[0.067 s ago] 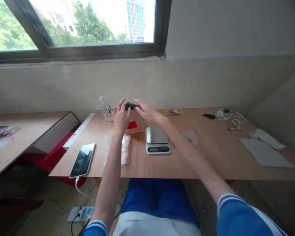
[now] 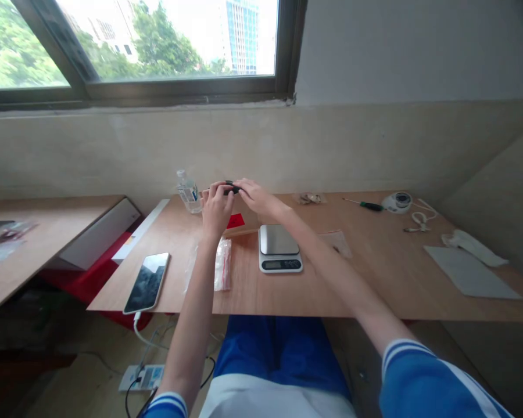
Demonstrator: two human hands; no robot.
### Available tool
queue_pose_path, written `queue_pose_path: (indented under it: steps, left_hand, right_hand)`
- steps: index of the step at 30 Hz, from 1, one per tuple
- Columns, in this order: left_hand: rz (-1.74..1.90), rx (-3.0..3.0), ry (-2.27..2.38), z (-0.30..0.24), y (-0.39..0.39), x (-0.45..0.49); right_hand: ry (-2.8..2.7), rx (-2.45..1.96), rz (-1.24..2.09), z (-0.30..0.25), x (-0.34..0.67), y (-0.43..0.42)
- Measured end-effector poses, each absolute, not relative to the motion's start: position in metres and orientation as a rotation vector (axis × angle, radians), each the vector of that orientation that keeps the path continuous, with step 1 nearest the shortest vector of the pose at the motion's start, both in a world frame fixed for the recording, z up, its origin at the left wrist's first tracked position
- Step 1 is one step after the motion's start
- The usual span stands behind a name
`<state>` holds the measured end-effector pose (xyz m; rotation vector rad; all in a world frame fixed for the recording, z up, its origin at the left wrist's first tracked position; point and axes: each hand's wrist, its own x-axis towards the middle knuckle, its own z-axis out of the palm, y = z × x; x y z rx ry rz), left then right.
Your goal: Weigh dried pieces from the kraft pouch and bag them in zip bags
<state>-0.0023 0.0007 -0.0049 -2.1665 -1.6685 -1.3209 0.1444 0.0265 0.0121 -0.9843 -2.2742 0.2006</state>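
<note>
The long wooden desk [image 2: 387,273] fills my feed beneath the window [image 2: 165,43]. On it I count one phone [image 2: 147,283], one kitchen scale [image 2: 279,248], one plastic bag [image 2: 222,266], one water bottle [image 2: 188,193] and one screwdriver [image 2: 366,205]. The bottle's label is too small for me to read, and the scale's display shows nothing I can make out. Both hands are raised above the desk's far part, just beyond the scale. The left hand [image 2: 217,209] closes narrowly around a small black object [image 2: 230,187], and the right hand [image 2: 258,197] pinches its other end with the fingertips [image 2: 242,186]. The object's long axis lies roughly level, running left to right.
</note>
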Motion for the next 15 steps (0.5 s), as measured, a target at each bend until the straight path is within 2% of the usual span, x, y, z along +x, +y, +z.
queue_pose_path:
  steps: [6, 8, 12, 15]
  left_hand:
    - [-1.275, -2.318, -1.463, -0.025, -0.015, -0.009]
    - [-1.265, -2.385, -1.367, -0.033, -0.022, -0.013]
    - [-1.364, -2.409, -1.291, -0.047, -0.034, -0.019]
    - [-1.438, -2.401, -1.26, -0.055, -0.041, -0.019]
  right_hand:
    - [-2.287, -1.011, -0.066, 0.035, 0.141, 0.008]
    - [-2.37, -1.043, 0.062, 0.047, 0.14, -0.001]
    - [-2.85, -1.162, 0.553, 0.059, 0.13, -0.003]
    - [-2.971, -1.292, 0.563, 0.054, 0.115, 0.003]
